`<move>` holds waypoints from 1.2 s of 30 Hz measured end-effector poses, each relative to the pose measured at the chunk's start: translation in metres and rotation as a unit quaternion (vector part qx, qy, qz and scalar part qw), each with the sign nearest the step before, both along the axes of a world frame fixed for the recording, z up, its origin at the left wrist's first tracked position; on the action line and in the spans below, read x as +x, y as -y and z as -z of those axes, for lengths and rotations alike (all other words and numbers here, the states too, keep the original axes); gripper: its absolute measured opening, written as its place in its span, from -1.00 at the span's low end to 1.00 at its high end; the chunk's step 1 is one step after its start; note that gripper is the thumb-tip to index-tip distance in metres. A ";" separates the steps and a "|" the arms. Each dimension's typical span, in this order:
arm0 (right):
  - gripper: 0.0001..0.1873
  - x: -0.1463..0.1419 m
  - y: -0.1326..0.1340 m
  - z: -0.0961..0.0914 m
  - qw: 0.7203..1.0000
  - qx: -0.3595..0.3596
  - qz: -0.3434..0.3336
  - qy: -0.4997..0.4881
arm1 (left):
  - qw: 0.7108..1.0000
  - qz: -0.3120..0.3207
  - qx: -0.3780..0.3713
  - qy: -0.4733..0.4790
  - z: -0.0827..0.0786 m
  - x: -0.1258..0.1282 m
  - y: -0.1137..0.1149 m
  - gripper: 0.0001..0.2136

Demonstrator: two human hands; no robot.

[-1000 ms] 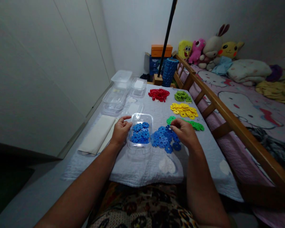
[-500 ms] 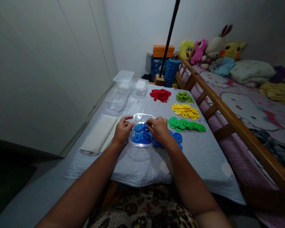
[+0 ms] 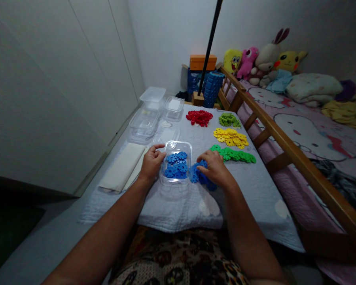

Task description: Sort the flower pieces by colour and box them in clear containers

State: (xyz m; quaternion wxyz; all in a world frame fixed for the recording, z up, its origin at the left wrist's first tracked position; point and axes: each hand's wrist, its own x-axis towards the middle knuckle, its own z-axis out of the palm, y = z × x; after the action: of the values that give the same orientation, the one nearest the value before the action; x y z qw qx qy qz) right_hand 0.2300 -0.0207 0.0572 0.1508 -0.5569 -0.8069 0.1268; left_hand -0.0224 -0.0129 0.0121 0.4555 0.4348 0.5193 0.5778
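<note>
In front of me a clear plastic container (image 3: 175,181) stands on the cloth with several blue flower-shaped plastic discs (image 3: 176,165) inside. My left hand (image 3: 152,161) grips its left rim between thumb and fingers. Beside the container's right wall lies a pile of loose blue discs (image 3: 194,174). Over this pile is my right hand (image 3: 214,166), thumb and index finger apart around the discs; its palm hides part of them. A row of green discs (image 3: 237,155) lies just beyond my right hand.
Yellow discs (image 3: 230,137), lime green pieces (image 3: 229,120) and red pieces (image 3: 199,117) form piles farther back. Clear containers (image 3: 144,122) and a lid (image 3: 167,135) sit at the back left, near a folded beige cloth (image 3: 123,168). A wooden bed rail (image 3: 273,130) runs along the right.
My right hand has moved from above the container to the right, down to the loose blue discs. My left hand stays at the container's left rim.
</note>
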 end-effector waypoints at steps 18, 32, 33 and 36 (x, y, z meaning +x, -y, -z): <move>-0.78 0.003 0.010 0.017 0.998 -0.019 0.005 0.052 | 1.000 0.001 -0.002 -0.005 0.000 -0.001 0.000 -0.61; -0.93 0.019 0.002 -0.006 0.979 -0.033 0.046 -0.195 | 1.000 0.000 -0.004 0.003 -0.002 0.000 0.001 -0.60; -0.94 0.014 0.000 -0.010 0.976 -0.023 0.043 -0.210 | 1.000 0.000 -0.006 0.007 -0.003 0.001 0.001 -0.59; -0.91 -0.008 -0.005 -0.022 0.976 -0.009 0.015 -0.217 | 1.000 0.001 -0.012 0.018 -0.004 0.001 0.002 -0.56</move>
State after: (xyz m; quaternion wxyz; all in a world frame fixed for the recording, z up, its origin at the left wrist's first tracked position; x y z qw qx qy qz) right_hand 0.2222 -0.0153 0.0787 0.3190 -0.5298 -0.7452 0.2496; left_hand -0.0214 -0.0149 0.0157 0.4701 0.4193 0.5174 0.5792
